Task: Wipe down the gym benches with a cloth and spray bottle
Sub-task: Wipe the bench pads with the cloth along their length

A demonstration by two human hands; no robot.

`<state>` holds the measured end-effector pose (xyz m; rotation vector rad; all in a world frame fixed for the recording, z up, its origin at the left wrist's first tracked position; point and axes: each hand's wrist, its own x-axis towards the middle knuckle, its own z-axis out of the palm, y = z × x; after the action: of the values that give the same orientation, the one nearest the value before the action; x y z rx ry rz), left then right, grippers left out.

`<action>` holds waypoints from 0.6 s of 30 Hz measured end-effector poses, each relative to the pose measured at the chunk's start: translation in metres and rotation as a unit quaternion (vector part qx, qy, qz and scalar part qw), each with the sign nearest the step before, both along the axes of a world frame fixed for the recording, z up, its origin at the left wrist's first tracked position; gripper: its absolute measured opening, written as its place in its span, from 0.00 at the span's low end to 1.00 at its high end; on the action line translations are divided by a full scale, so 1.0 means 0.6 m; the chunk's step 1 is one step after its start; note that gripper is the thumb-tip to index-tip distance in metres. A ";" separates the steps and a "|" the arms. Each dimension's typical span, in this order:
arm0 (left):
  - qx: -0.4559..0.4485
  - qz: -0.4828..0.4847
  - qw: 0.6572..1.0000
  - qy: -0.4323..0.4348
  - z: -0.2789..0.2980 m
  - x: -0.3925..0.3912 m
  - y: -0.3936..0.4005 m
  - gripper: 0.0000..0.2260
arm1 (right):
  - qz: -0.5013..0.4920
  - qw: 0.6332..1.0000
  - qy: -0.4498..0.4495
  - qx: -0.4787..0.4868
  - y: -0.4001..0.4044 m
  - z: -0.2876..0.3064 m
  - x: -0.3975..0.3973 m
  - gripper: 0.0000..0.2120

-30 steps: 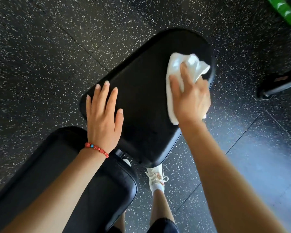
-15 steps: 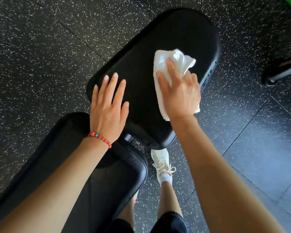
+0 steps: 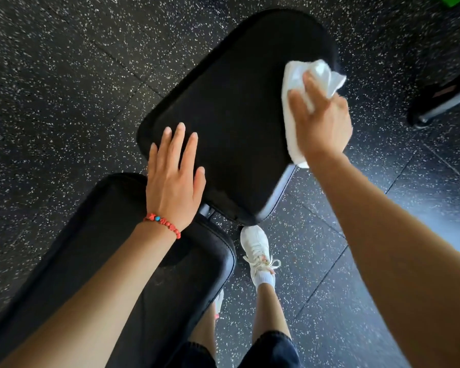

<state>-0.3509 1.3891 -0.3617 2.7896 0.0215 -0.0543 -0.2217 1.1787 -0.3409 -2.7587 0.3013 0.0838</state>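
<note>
The bench's black seat pad [image 3: 231, 107] fills the middle of the view, with the black backrest pad [image 3: 91, 248] below it at the lower left. My left hand [image 3: 174, 173] lies flat on the near left corner of the seat pad, fingers straight. My right hand [image 3: 322, 120] holds a white cloth [image 3: 294, 83] against the seat pad's right edge. Two fingers stretch over the cloth and its top bunches up beside them. The thumb is hidden. No spray bottle is in view.
Dark speckled rubber floor tiles [image 3: 64, 102] surround the bench. A black equipment foot with a metal tube [image 3: 441, 102] lies at the right edge. Something green [image 3: 454, 0] shows at the top right. My white shoe [image 3: 258, 248] stands under the bench's right side.
My right hand has slid the cloth from the middle of the seat pad out to its right edge. My left hand stays flat on the same corner.
</note>
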 end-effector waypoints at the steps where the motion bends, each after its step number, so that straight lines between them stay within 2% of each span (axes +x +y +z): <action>1: -0.002 0.003 1.000 0.003 0.001 0.000 -0.001 0.24 | 0.000 1.000 0.000 0.010 0.004 0.002 -0.003 0.22; 7: -0.004 0.000 0.998 0.056 0.023 -0.001 -0.007 0.25 | 0.056 0.997 -0.044 0.004 0.057 0.010 -0.164 0.18; 10: -0.007 -0.008 0.997 0.078 0.039 -0.014 -0.009 0.25 | 0.089 0.996 -0.008 0.001 0.065 0.025 -0.209 0.17; 14: -0.008 -0.021 0.995 0.092 0.069 -0.049 -0.014 0.24 | 0.010 0.988 0.123 0.096 0.053 0.065 -0.215 0.18; 18: -0.014 -0.014 0.996 0.092 0.106 -0.074 -0.018 0.23 | -0.087 0.968 0.123 0.199 0.033 0.117 -0.232 0.18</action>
<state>-0.3956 1.3784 -0.2978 2.7466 0.0276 -0.3170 -0.3610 1.1984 -0.2704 -2.3123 0.5270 0.3988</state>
